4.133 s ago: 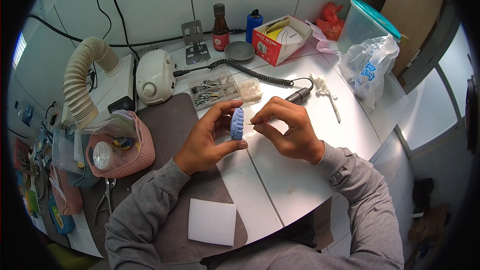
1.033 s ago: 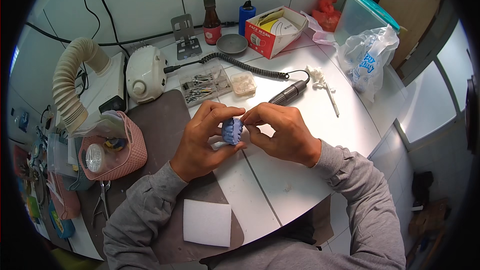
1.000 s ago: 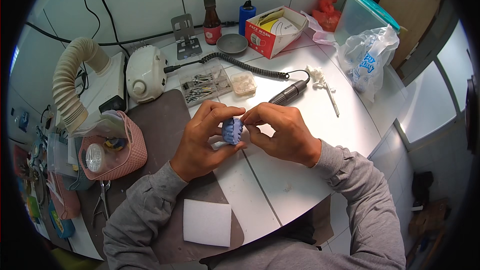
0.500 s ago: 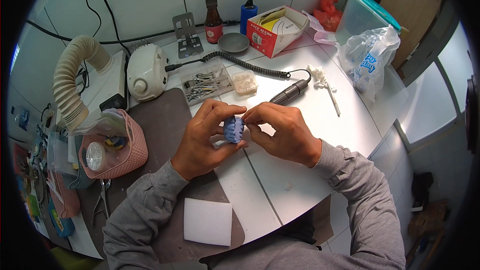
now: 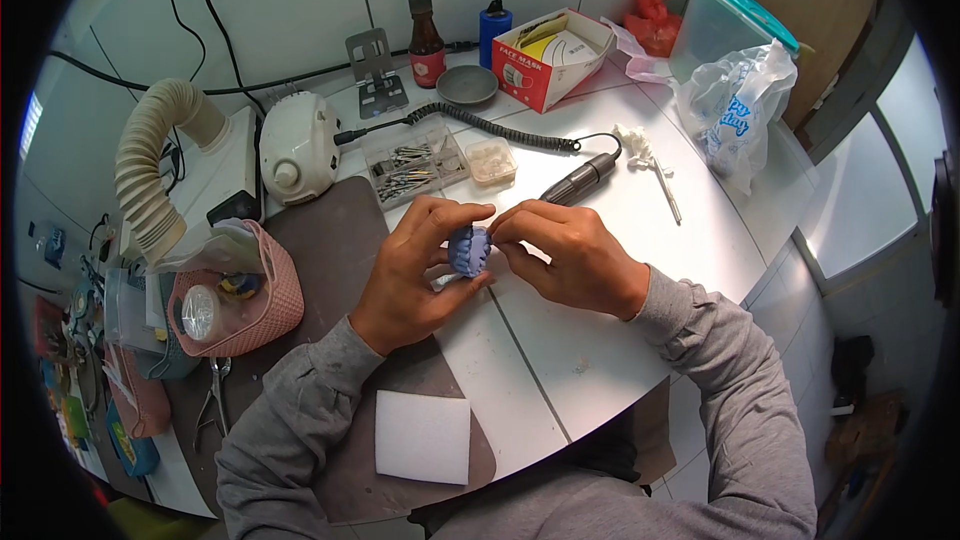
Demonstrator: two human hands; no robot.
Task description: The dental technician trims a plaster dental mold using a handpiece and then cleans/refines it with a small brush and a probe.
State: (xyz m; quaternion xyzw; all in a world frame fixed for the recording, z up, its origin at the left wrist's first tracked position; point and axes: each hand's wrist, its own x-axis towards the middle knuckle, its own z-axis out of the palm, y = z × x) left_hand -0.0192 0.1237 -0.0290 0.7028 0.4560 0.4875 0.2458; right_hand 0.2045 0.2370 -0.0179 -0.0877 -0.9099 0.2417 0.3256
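A blue dental model (image 5: pixel 468 251) with a row of teeth is held up over the table. My left hand (image 5: pixel 415 260) grips it between thumb and fingers, the index finger over its top and the thumb under its lower edge. Close against its right side, my right hand (image 5: pixel 570 255) has thumb and index finger pinched together. Whatever those fingertips hold, if anything, is too small to make out. Just beyond my hands lies a dark handpiece (image 5: pixel 580 180) on a coiled cord.
Behind are a bur box (image 5: pixel 415 165), a small clear container (image 5: pixel 491 162), a white control unit (image 5: pixel 298 147) and a mask box (image 5: pixel 555 60). To the left stand a pink basket (image 5: pixel 285 290), pliers (image 5: pixel 213 400) and a ribbed hose (image 5: pixel 150 170). A white foam square (image 5: pixel 422 437) lies nearest me.
The dental model has turned slightly in my left hand, showing more of its inner face. My right fingertips stay at its right side. The whole view has shifted a little.
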